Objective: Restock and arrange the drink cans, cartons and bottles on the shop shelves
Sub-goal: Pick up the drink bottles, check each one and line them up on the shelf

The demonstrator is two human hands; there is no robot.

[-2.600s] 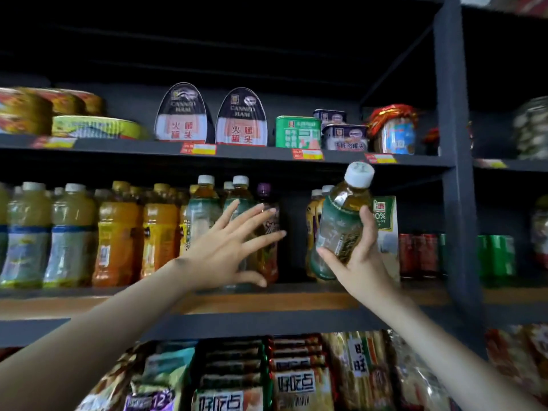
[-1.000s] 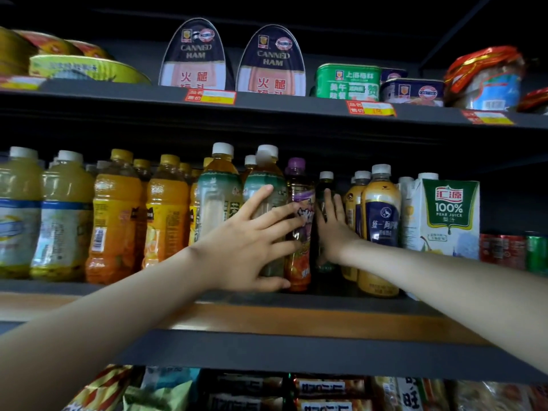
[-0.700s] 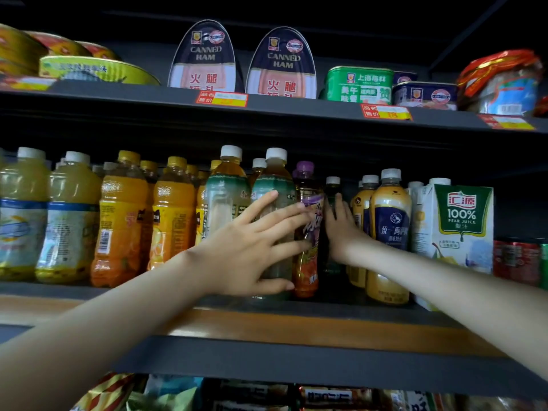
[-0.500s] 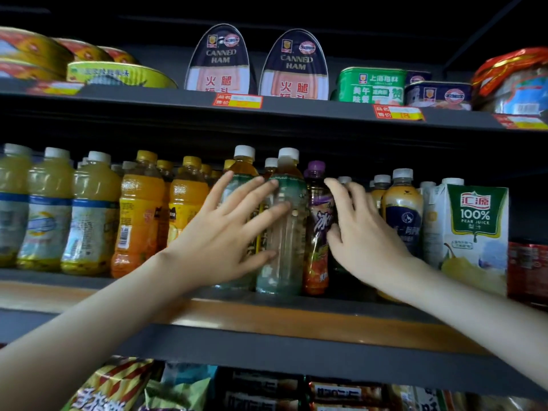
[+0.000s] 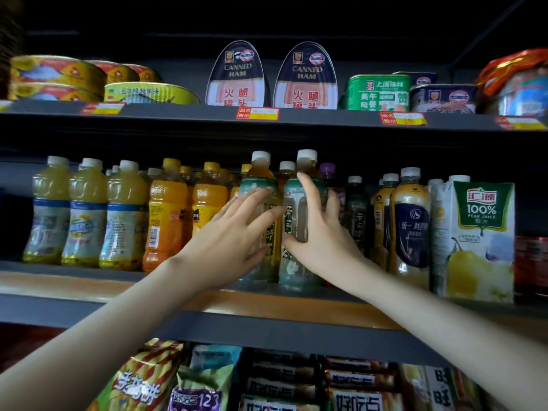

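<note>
Yellow bottles [image 5: 86, 212], three across the front, stand at the left end of the shelf [image 5: 267, 305], with orange bottles [image 5: 166, 215] next. Left hand [image 5: 234, 235]: we lay its fingers [image 5: 250, 198] straight and spread against the first tea bottle [image 5: 261, 176], steadying it. Second tea bottle [image 5: 293, 212]: upright, long axis vertical, touching the first, at the shelf front. Right hand [image 5: 323, 235]: the nearer to this bottle, thumb on its front, fingers round its right side, gripping it. We judge the next move a small nudge back or leftward, squaring the row. Dark bottle [image 5: 355, 209], carton [image 5: 474, 238] and red cans [image 5: 530, 262] follow rightward.
</note>
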